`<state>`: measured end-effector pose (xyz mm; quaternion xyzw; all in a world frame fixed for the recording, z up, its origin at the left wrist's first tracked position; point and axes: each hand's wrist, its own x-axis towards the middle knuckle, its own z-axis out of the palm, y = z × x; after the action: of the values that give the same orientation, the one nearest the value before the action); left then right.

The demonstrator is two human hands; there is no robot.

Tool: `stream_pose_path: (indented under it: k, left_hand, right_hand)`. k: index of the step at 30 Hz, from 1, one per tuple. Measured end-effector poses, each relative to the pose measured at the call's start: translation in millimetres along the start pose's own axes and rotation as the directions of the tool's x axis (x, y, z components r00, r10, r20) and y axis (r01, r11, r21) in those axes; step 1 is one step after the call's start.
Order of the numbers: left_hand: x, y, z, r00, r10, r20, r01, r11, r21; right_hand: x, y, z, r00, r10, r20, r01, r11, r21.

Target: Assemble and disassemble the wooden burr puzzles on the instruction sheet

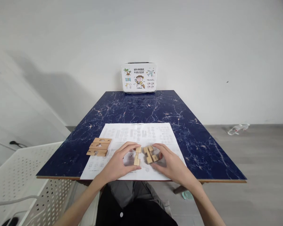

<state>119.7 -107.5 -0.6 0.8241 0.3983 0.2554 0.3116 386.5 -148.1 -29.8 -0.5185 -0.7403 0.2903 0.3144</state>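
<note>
Between thumb and fingers my left hand grips a notched wooden puzzle piece, turned so its cut-out shows. Just to the right, my right hand pinches a pair of joined wooden puzzle pieces, with notches facing up. A small gap separates the two held parts. Both are over a printed instruction sheet lying on the table. Left of my left hand lie three flat wooden pieces with shaped holes and small dark marks, set in a row on the sheet's left edge.
The blue marbled table ends close to my body. A white case with cartoon prints stands at its far edge against the wall. A white perforated basket with cables is at the left. A plastic bottle lies on the floor at right.
</note>
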Motion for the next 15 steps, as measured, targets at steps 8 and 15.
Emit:
stream_pose_path:
  k: [8,15]
  left_hand:
    - [-1.6,-1.4,8.2,0.997,-0.046,-0.067,0.015,0.916,-0.401]
    - [-4.4,-1.0,10.6,0.991,-0.131,0.002,0.109,0.818,-0.564]
  right_hand:
    - [7.8,7.8,-2.0,1.000,0.003,0.030,-0.003,1.000,-0.012]
    - [6.6,2.6,-2.2,0.998,0.052,-0.020,-0.053,0.993,-0.103]
